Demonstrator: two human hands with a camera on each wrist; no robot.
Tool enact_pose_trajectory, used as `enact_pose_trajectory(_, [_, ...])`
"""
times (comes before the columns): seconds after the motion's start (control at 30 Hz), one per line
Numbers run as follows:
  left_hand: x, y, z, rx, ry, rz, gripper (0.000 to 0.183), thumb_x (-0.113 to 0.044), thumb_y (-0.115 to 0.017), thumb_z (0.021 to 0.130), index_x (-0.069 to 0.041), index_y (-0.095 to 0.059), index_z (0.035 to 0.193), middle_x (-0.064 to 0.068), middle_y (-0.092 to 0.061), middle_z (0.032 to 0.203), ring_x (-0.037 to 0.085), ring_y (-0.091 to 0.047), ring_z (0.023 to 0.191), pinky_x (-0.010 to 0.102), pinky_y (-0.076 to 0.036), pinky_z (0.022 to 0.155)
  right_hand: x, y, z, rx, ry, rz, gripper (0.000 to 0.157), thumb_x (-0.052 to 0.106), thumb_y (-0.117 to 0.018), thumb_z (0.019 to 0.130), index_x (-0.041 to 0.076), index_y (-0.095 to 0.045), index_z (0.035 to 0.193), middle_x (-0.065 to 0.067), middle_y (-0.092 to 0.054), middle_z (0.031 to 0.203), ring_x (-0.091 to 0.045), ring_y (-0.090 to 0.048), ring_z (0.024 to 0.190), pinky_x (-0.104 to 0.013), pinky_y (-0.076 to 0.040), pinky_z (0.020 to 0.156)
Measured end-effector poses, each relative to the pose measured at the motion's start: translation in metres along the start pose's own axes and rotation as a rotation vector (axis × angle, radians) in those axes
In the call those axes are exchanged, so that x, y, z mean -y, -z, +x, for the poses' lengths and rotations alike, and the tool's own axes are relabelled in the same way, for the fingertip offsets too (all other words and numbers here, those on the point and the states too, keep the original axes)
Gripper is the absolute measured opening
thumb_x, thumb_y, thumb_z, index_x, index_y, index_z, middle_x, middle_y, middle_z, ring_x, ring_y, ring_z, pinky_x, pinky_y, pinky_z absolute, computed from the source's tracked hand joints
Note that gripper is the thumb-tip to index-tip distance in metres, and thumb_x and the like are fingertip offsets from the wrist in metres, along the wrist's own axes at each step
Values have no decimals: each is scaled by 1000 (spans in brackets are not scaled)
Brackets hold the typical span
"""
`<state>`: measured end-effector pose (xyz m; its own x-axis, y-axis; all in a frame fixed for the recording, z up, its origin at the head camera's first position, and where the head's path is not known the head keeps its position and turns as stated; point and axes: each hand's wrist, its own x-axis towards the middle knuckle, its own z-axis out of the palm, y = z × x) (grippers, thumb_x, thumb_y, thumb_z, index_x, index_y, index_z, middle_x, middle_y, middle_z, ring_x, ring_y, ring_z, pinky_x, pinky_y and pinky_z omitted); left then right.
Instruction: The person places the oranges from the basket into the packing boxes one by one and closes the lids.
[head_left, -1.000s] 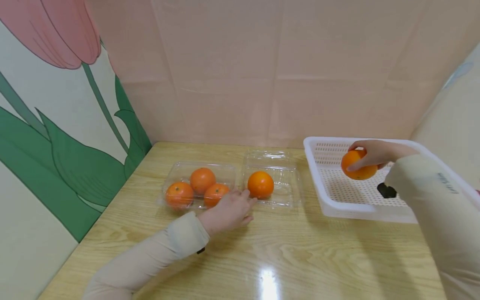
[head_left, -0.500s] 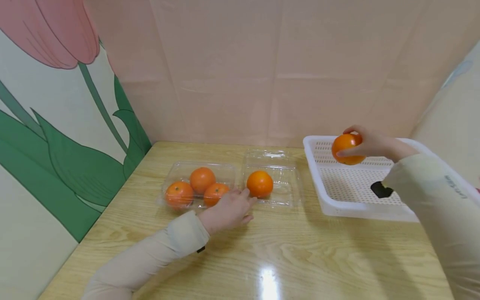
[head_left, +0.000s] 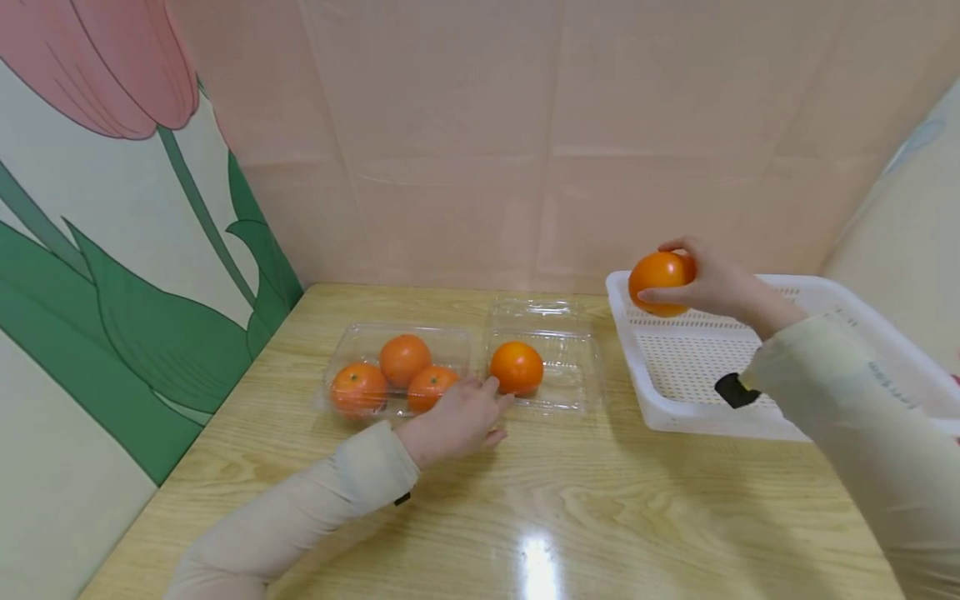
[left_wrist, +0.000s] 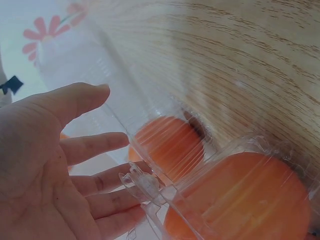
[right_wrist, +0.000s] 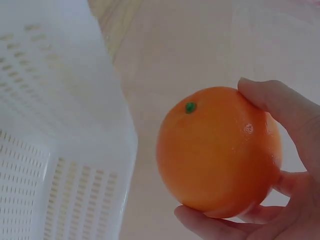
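My right hand (head_left: 712, 282) grips an orange (head_left: 662, 284) above the left back part of a white basket (head_left: 723, 423). In the right wrist view, thumb and fingers curl round this orange (right_wrist: 212, 150), whose green stem spot shows. My left hand (head_left: 453, 423) is at the front, between two clear plastic clamshell boxes. Its fingers are fairly straight and touch a clear plastic edge (left_wrist: 150, 185) in the left wrist view. One orange (head_left: 516, 368) sits in the left part of the opened right box (head_left: 566, 387). Clear plastic covers three oranges (head_left: 405, 360) in the left box (head_left: 450, 337).
The perforated basket stands on the right of the wooden table (head_left: 570, 508). A pink cloth backdrop (head_left: 465, 150) hangs behind the table. On the left is a panel with a painted tulip (head_left: 112, 67).
My right hand has lifted the orange from within the basket and carried it left and up. The orange in the opened box has shifted slightly left. My left hand has stayed in place.
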<state>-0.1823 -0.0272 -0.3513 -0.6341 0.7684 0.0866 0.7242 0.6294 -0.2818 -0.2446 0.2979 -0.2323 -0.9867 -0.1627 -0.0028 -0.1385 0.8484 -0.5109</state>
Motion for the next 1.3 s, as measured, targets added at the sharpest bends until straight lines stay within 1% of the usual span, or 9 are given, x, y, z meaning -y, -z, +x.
enact_pose_trajectory(0.1, [0, 0, 0, -5, -5, 8, 43, -41, -62, 86, -13, -61, 119, 7, -64, 103, 18, -65, 90, 38, -51, 93, 11, -8, -2, -19, 19, 14, 82, 39, -69, 82, 2, -25, 140, -28, -42, 130, -42, -46, 108, -55, -41, 91])
enact_pose_trajectory(0.3, [0, 2, -1, -20, -5, 28, 44, -43, -62, 86, -13, -61, 118, 7, -64, 105, 18, -66, 89, 35, -53, 89, 34, -26, -7, -79, 100, 5, 74, 32, -73, 80, 1, -32, 135, -24, -47, 124, -39, -48, 105, -52, -45, 89])
enact_pose_trajectory(0.4, [-1, 2, -1, -21, 1, 24, 44, -43, -63, 86, -13, -61, 118, 7, -64, 106, 19, -66, 90, 36, -53, 90, 42, -36, -8, -104, 142, -27, 72, 29, -74, 79, 1, -35, 132, -23, -49, 121, -38, -50, 103, -52, -46, 88])
enact_pose_trajectory(0.53, [-1, 1, 0, -8, 5, 24, 43, -43, -62, 86, -14, -60, 118, 7, -64, 106, 19, -66, 91, 35, -53, 89, 48, -50, -9, -103, 175, -78, 70, 27, -75, 78, 1, -38, 131, -25, -49, 118, -39, -51, 101, -52, -49, 85])
enact_pose_trajectory(0.7, [-1, 2, 0, 11, 6, 28, 44, -43, -61, 87, -14, -60, 121, 6, -64, 105, 18, -65, 89, 34, -53, 88, 51, -69, -6, -84, 205, -137, 69, 26, -76, 76, 1, -40, 129, -27, -47, 115, -40, -53, 99, -53, -51, 84])
enact_pose_trajectory(0.83, [-2, 3, 1, 24, 7, 30, 44, -43, -61, 87, -15, -60, 121, 6, -64, 104, 17, -65, 88, 34, -53, 89, 50, -86, -2, -84, 239, -172, 68, 24, -78, 74, 1, -42, 126, -25, -50, 112, -38, -56, 94, -51, -53, 81])
enact_pose_trajectory(0.97, [-2, 3, 1, 36, 7, 38, 44, -43, -60, 88, -15, -59, 122, 6, -64, 104, 18, -65, 89, 35, -53, 91, 49, -100, 3, -68, 245, -173, 67, 21, -79, 72, 0, -43, 125, -27, -50, 115, -38, -58, 92, -51, -53, 80])
enact_pose_trajectory(1.13, [-1, 2, 1, 10, 0, 79, 47, -45, -59, 88, -16, -59, 124, 5, -65, 102, 17, -65, 86, 34, -54, 88, 46, -114, 10, -23, 226, -173, 70, 19, -78, 73, -1, -42, 129, -32, -47, 123, -40, -59, 93, -52, -53, 83])
enact_pose_trajectory(1.3, [0, 0, 1, -31, -9, 90, 45, -46, -60, 87, -15, -61, 120, 4, -64, 98, 15, -64, 81, 29, -54, 81, 43, -124, 16, -15, 221, -201, 71, 16, -78, 72, -1, -42, 131, -32, -48, 122, -41, -60, 94, -52, -53, 82])
